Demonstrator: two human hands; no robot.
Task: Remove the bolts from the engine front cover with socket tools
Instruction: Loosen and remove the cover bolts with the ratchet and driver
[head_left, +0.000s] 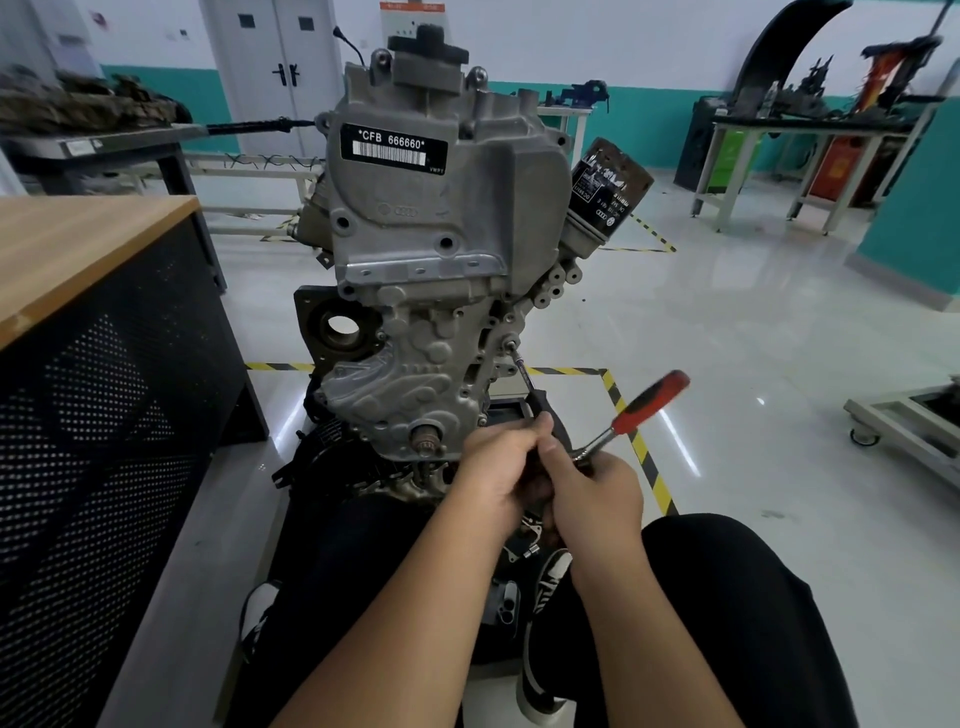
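Hands, left (501, 467) and right (597, 493), grip a red-handled ratchet wrench (636, 410) whose slim extension bar (522, 370) meets a bolt (511, 343) on the right of the grey cast-aluminium engine front cover (415, 374).

I count one engine (441, 249) standing in front of me, with one oil filter (608, 184) on its side and one barcode label (393, 146) on its cover; I have two hands on the job, my left hand (498, 467) and my right hand (597, 493). There is one red-handled ratchet (636, 410), one extension bar (522, 371), one wooden-topped bench (78, 249); two shoes (545, 577) show below.
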